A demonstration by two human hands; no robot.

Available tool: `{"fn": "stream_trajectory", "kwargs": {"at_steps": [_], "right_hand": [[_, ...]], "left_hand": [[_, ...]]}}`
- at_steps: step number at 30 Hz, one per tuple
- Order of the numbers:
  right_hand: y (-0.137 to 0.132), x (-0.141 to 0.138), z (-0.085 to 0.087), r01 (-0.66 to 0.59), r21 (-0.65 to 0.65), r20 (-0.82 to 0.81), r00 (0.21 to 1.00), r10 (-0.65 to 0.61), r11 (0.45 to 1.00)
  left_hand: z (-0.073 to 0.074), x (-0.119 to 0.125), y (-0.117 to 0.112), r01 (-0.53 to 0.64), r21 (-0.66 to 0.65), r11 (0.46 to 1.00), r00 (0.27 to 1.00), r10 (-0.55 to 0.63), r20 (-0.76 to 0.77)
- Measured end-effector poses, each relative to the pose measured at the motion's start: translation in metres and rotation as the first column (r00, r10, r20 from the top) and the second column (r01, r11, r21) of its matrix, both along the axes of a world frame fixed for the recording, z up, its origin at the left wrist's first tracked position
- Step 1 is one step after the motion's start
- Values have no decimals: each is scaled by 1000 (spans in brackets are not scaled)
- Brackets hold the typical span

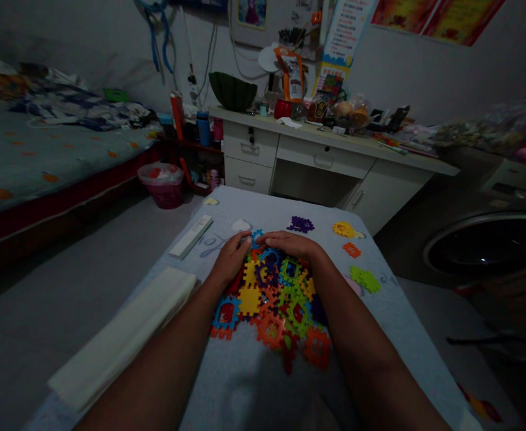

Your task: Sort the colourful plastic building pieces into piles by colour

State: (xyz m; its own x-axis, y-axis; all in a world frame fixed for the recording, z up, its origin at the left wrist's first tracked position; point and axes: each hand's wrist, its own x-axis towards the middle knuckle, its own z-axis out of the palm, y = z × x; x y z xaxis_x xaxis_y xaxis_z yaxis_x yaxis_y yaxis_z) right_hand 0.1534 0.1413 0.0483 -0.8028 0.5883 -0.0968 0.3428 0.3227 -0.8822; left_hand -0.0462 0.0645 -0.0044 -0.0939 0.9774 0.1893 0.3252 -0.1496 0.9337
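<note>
A heap of interlocking plastic puzzle blocks [249, 301] in yellow, blue, orange, green, purple and red lies on the cloth-covered table [280, 392]. My left hand [234, 258] curves around the heap's far left side, fingers extended. Opposite it, my right hand [289, 243] reaches over the far right side, its fingers stretched toward the left. Between the two sets of fingertips shows a light blue block [257, 237]; whether either hand touches it I cannot tell. Both palms face inward, and part of the heap is hidden beneath my right hand and forearm.
Purple [300, 224], yellow [343, 228], orange [351, 249] and lime green blocks [365, 279] lie apart at the right. A long white box [191, 237] and a folded pale cloth or paper strip [128, 332] lie along the left edge. A cluttered desk [251, 143] stands beyond.
</note>
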Motion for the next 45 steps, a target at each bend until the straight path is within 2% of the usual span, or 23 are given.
{"fn": "stream_trajectory", "kwargs": {"at_steps": [4, 7, 9, 12, 17, 22, 28, 33, 38, 41, 45], "right_hand": [[-7, 1, 12, 26, -109, -59, 998, -32, 994], [-15, 3, 21, 47, -133, -118, 991, -63, 990], [-23, 7, 24, 83, -96, -146, 985, -97, 992], [-34, 18, 25, 207, -11, -171, 964, -206, 978], [-49, 48, 20, 412, 113, -107, 910, -401, 904], [-61, 68, 19, 352, 248, 63, 924, -377, 903], [-60, 61, 15, 252, 377, 185, 923, -339, 891], [-60, 58, 11, 266, 289, 164, 933, -321, 920], [-68, 64, 26, 310, 100, 30, 949, -315, 945], [-69, 69, 35, 347, 58, -6, 938, -347, 936], [-67, 79, 39, 442, 101, -115, 895, -431, 891]], "left_hand": [[-1, -1, -1, 75, -21, 997, 996, -74, 43], [-1, -3, -2, 131, -12, 991, 987, -129, 100], [-1, -3, -2, 168, -19, 986, 979, -164, 125], [0, -3, -3, 212, -65, 975, 968, -200, 150], [3, -1, -6, 217, -80, 973, 965, -202, 164], [5, 0, -6, 234, -87, 968, 964, -219, 153], [4, -1, -6, 220, -76, 972, 971, -211, 116], [2, -1, -5, 171, -63, 983, 980, -164, 110], [-2, -3, -2, 113, -48, 992, 979, -103, 177], [-3, -4, -1, 77, -37, 996, 976, -68, 205], [-2, -4, -2, 40, -24, 999, 972, -33, 231]]}}
